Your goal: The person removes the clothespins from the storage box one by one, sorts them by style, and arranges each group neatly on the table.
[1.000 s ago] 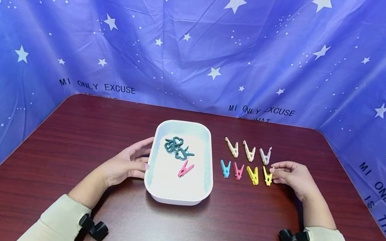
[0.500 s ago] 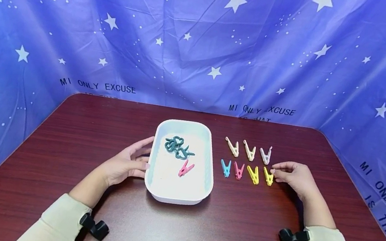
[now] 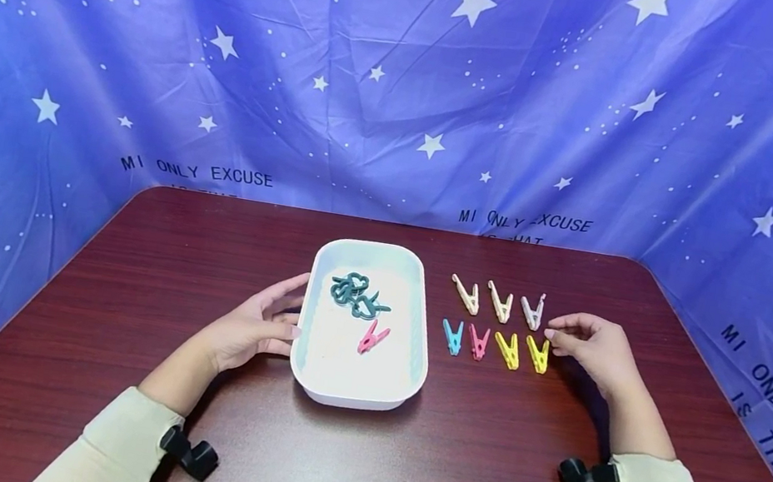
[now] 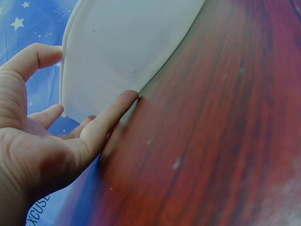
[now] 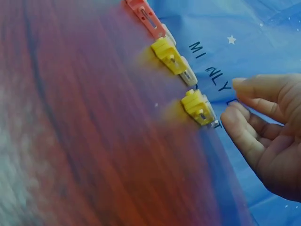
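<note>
A star-printed blue fabric curtain (image 3: 387, 47) closes off the 12 o'clock side of a dark red wood-grain table (image 3: 474, 457). On it sits a white, round-cornered, apparently plastic tray (image 3: 339, 370), the centre for all further bearings. At 9 o'clock the left hand (image 3: 247, 324) touches the tray's outer wall, fingers spread. At 3 o'clock, well apart from the tray, the right hand (image 3: 596, 354) holds nothing; thumb and forefinger are bent toward each other, a gap between their tips. Dark green looped clips (image 3: 368, 306), count unclear, lie inside the tray toward 11 o'clock; a pink V-shaped clip (image 3: 368, 343) lies inside toward 5. Three pale V-shaped clips (image 3: 502, 313) lie outside near 2 o'clock. The row at 3 o'clock runs outward: blue clip (image 3: 452, 346), second pink clip (image 3: 477, 351), yellow clip (image 3: 510, 361), and end yellow clip (image 3: 538, 365), just beside the right fingertips. Assessment: these clips should prove light, stiff, fairly robust, perhaps slightly slippery; best pinched across both outer flanks.
</note>
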Motion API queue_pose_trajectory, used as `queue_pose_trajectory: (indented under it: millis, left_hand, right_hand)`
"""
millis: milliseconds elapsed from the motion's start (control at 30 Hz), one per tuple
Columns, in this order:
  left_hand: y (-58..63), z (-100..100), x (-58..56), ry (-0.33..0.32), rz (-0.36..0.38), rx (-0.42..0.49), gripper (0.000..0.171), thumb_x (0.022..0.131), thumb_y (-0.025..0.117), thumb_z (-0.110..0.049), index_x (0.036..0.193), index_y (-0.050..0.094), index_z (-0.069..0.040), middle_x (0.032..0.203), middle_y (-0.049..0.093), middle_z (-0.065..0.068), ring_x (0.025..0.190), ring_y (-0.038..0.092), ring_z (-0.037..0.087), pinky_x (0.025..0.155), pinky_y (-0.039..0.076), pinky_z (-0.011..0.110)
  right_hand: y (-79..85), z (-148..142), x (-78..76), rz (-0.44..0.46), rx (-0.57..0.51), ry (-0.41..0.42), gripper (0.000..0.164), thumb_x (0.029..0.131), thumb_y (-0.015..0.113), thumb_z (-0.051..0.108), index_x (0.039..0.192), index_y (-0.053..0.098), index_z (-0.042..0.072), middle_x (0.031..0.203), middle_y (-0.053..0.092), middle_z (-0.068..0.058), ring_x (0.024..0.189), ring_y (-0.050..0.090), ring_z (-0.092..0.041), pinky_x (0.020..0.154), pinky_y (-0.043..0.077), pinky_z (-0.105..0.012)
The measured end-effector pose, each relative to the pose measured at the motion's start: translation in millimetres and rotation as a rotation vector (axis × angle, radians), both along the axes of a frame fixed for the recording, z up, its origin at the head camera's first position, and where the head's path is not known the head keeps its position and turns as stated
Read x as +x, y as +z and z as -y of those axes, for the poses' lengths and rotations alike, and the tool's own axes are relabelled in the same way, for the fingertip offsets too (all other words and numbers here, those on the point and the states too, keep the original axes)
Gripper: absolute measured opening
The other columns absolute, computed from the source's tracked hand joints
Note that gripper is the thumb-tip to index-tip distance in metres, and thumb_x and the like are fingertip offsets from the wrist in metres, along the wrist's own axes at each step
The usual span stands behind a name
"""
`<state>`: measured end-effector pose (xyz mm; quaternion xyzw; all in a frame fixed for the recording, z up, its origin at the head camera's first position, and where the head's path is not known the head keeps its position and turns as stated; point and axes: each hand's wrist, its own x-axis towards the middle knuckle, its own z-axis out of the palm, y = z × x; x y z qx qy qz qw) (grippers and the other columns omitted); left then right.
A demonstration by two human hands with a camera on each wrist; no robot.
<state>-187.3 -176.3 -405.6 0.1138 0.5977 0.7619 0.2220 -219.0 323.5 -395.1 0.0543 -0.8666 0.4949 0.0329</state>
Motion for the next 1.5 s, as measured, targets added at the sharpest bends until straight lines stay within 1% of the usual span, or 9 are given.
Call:
queue_pose_trajectory:
  millis: [200, 400, 600, 733, 900, 1133, 1267, 1400, 1500]
  left_hand:
    - [-0.1, 0.1, 0.1, 0.001, 0.005, -0.002, 0.090, 0.084, 0.061, 0.007, 0.157, 0.017, -0.019, 0.155, 0.020, 0.024, 0.119, 0.051, 0.034, 0.080, 0.057, 0.044]
    - [0.7, 0.3, 0.5, 0.004, 0.004, -0.005, 0.090, 0.083, 0.062, 0.007, 0.157, 0.017, -0.019, 0.155, 0.020, 0.024, 0.120, 0.051, 0.034, 0.080, 0.057, 0.043]
    - [1.1, 0.5, 0.5, 0.005, 0.001, -0.007, 0.091, 0.083, 0.062, 0.007, 0.157, 0.016, -0.019, 0.155, 0.020, 0.024, 0.120, 0.050, 0.034, 0.080, 0.057, 0.043]
    - [0.8, 0.1, -0.2, 0.001, -0.002, 0.000, 0.090, 0.084, 0.061, 0.008, 0.157, 0.017, -0.019, 0.155, 0.020, 0.024, 0.120, 0.051, 0.034, 0.080, 0.057, 0.044]
    - [-0.4, -0.3, -0.9, 0.003, 0.003, 0.010, 0.090, 0.084, 0.061, 0.009, 0.157, 0.017, -0.019, 0.155, 0.020, 0.024, 0.119, 0.052, 0.033, 0.080, 0.057, 0.044]
    - [-1.3, -0.3, -0.6, -0.003, 0.005, 0.021, 0.090, 0.084, 0.060, 0.009, 0.157, 0.016, -0.018, 0.155, 0.020, 0.024, 0.118, 0.053, 0.032, 0.081, 0.057, 0.044]
    - [-1.4, -0.2, -0.9, -0.004, 0.002, 0.017, 0.090, 0.084, 0.060, 0.009, 0.157, 0.016, -0.018, 0.155, 0.020, 0.025, 0.118, 0.053, 0.032, 0.081, 0.057, 0.044]
    - [-1.9, -0.2, -1.7, -0.001, 0.001, 0.006, 0.090, 0.084, 0.061, 0.009, 0.157, 0.016, -0.019, 0.155, 0.020, 0.024, 0.119, 0.052, 0.033, 0.081, 0.057, 0.044]
    - [-2.6, 0.1, -2.4, -0.001, 0.001, 0.004, 0.090, 0.084, 0.061, 0.009, 0.157, 0.016, -0.019, 0.155, 0.021, 0.024, 0.119, 0.051, 0.033, 0.081, 0.057, 0.044]
  right_hand:
    - [6.0, 10.7, 1.1, -0.087, -0.010, 0.046, 0.026, 0.087, 0.071, 0.004, 0.105, 0.065, -0.014, 0.083, 0.071, -0.003, 0.069, 0.068, -0.015, 0.064, 0.058, -0.028]
    - [16.8, 26.3, 6.8, -0.135, 0.010, 0.108, 0.023, 0.084, 0.074, 0.002, 0.104, 0.067, -0.009, 0.080, 0.070, 0.001, 0.068, 0.065, -0.012, 0.059, 0.055, -0.024]
    - [26.0, 43.0, 13.8, -0.161, 0.022, 0.137, 0.023, 0.084, 0.075, 0.005, 0.104, 0.069, -0.006, 0.082, 0.069, -0.001, 0.066, 0.060, -0.012, 0.054, 0.051, -0.025]
    - [31.3, 55.3, 16.3, -0.189, -0.003, 0.160, 0.020, 0.083, 0.075, 0.003, 0.102, 0.070, -0.004, 0.087, 0.069, -0.001, 0.072, 0.061, -0.011, 0.055, 0.052, -0.024]
    - [36.1, 72.9, 13.9, -0.227, -0.033, 0.239, 0.016, 0.082, 0.075, 0.001, 0.098, 0.071, -0.002, 0.088, 0.068, -0.003, 0.075, 0.061, -0.010, 0.060, 0.052, -0.022]
    - [45.0, 96.3, 6.1, -0.238, -0.069, 0.369, 0.015, 0.082, 0.073, -0.005, 0.096, 0.069, -0.006, 0.087, 0.067, -0.008, 0.072, 0.064, -0.013, 0.061, 0.055, -0.023]
    - [53.6, 107.1, 3.1, -0.254, -0.040, 0.401, 0.014, 0.083, 0.073, -0.003, 0.096, 0.071, 0.000, 0.086, 0.065, -0.008, 0.067, 0.062, -0.018, 0.056, 0.054, -0.026]
    - [62.5, 116.8, -1.3, -0.276, 0.042, 0.436, 0.015, 0.083, 0.075, 0.003, 0.096, 0.073, 0.007, 0.091, 0.067, -0.008, 0.071, 0.061, -0.015, 0.057, 0.052, -0.026]
    - [68.6, 123.4, -5.9, -0.277, 0.093, 0.491, 0.017, 0.082, 0.076, 0.005, 0.099, 0.073, 0.009, 0.096, 0.069, -0.010, 0.076, 0.061, -0.014, 0.061, 0.052, -0.027]
